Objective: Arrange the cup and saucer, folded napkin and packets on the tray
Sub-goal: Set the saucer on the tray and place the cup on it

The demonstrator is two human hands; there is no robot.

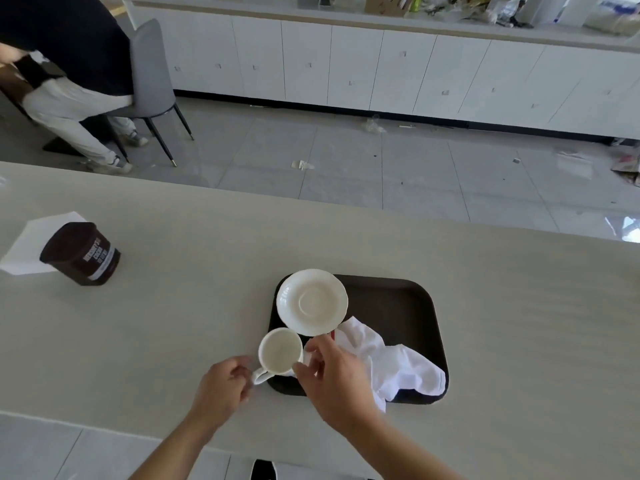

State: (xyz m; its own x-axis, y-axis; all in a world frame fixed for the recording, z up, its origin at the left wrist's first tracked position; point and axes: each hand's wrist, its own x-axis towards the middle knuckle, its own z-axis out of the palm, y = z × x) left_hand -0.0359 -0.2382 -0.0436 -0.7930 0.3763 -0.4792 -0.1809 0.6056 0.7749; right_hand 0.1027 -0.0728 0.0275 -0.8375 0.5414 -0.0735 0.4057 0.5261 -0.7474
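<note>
A dark brown tray [408, 306] lies on the pale table. A white saucer [311, 301] rests on its far left corner, overhanging the rim. A white cup [280, 351] stands at the tray's near left edge. My left hand [221, 386] pinches the cup's handle. My right hand [332, 372] touches the cup's right side with its fingertips. A crumpled white napkin [398, 368] lies on the tray's near part, partly under my right hand. A sliver of red packet [333, 336] peeks out beside the saucer.
A dark brown cocoa tub [81, 254] stands at the far left of the table on a white sheet of paper [24, 247]. Beyond the table's far edge a person sits on a grey chair [152, 77]. White cabinets [381, 71] line the back wall.
</note>
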